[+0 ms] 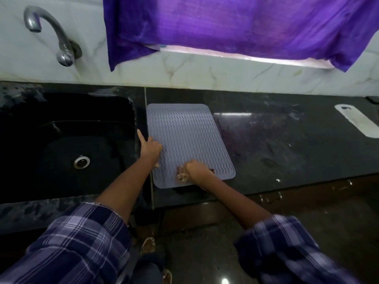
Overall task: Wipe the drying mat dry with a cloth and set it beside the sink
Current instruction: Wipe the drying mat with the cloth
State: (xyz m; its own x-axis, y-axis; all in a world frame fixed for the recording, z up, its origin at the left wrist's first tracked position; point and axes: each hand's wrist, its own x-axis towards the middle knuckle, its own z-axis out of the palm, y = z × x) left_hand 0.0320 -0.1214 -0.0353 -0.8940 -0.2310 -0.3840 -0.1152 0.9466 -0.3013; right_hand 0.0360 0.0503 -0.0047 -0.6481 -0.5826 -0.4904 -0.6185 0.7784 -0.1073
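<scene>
A grey ribbed drying mat [184, 136] lies flat on the black counter [276, 148], just right of the black sink [67, 140]. My left hand [149, 147] presses on the mat's left edge, the index finger pointing away along the sink rim. My right hand [196, 171] is closed on a small brownish cloth [181, 175] and holds it down on the mat's near part, close to the front edge. Most of the cloth is hidden under the hand.
A chrome tap [51, 35] juts from the marble wall over the sink. A purple curtain [235, 27] hangs over the window behind the counter. A white flat object [359, 123] lies at the counter's far right. The counter's front edge runs just below the mat.
</scene>
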